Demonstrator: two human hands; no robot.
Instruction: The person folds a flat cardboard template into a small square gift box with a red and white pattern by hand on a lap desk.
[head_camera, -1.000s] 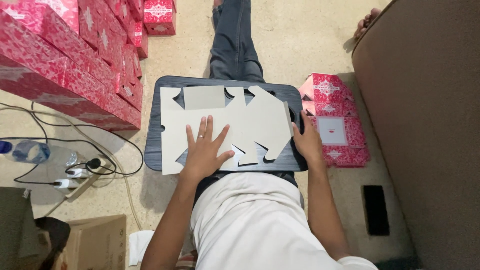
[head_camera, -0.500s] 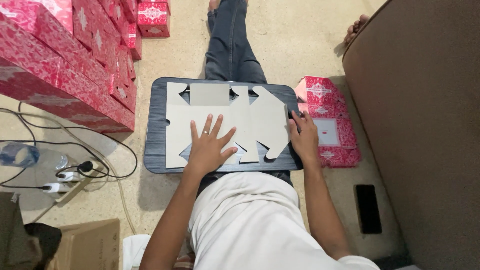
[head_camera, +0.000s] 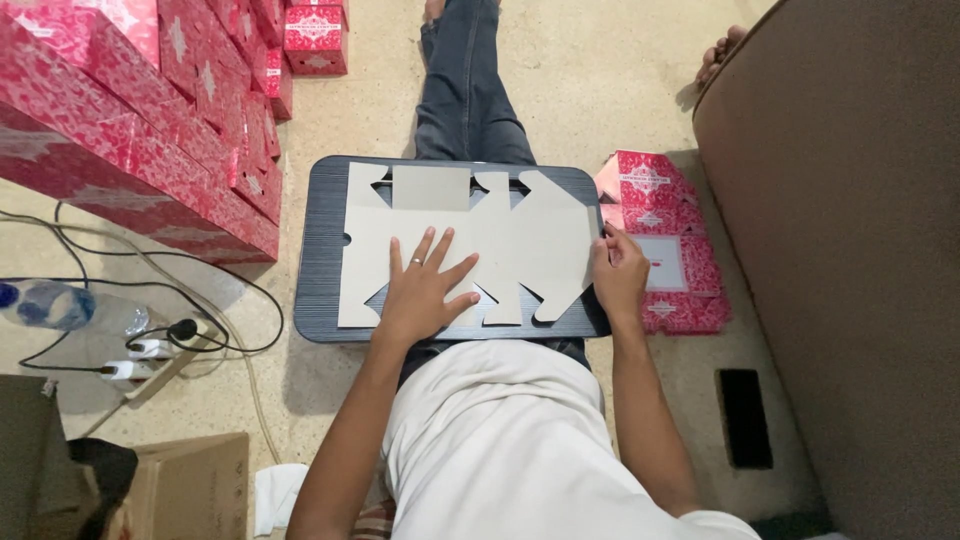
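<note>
I kept my left hand (head_camera: 425, 290) flat, fingers spread, on the grey die-cut cardboard blank (head_camera: 470, 245) — long axis across the dark ribbed counter (head_camera: 322, 250) — right hand (head_camera: 620, 275) pinching its right edge.

Red boxes (head_camera: 140, 130) stacked left; water bottle (head_camera: 60, 308); black phone (head_camera: 745, 417) on floor

One flat carton blank (head_camera: 470, 245), one lap tray (head_camera: 325, 250), perhaps a dozen red boxes (head_camera: 140, 130)

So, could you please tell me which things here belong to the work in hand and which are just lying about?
In use: left hand flat on the grey cardboard blank; right hand at its right edge; dark lap board.

Lying about: water bottle, power strip, black phone, brown carton.
</note>
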